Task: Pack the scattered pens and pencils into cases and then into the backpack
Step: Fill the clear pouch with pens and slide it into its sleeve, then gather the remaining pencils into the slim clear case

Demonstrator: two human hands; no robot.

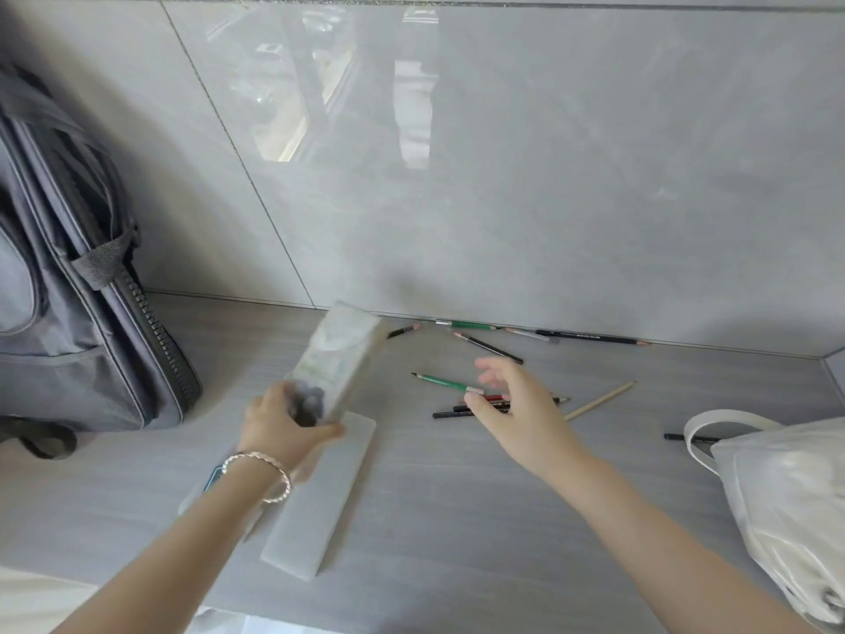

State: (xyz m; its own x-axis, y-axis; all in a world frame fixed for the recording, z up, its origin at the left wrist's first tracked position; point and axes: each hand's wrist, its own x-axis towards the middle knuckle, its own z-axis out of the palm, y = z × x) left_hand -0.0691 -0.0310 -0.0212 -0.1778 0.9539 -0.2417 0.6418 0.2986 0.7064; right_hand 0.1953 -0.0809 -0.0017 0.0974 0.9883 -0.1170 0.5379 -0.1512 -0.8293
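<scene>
I'm gripping the translucent case [336, 359] in my left hand [283, 423], tilting it up for loading. My right hand [512, 400], open and empty, is reaching over the green pencil [443, 382] just right of the case. Backpack [77, 286] is sitting far left of it.

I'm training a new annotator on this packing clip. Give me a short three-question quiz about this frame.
1. True or false: the grey backpack lies at the right edge.
2. The left hand has its grip on: A) a translucent case, B) a pencil, C) a white bag.
3. Fill in: the right hand reaches over the ___ pencil.

Key: 1 false; 2 A; 3 green.
</scene>
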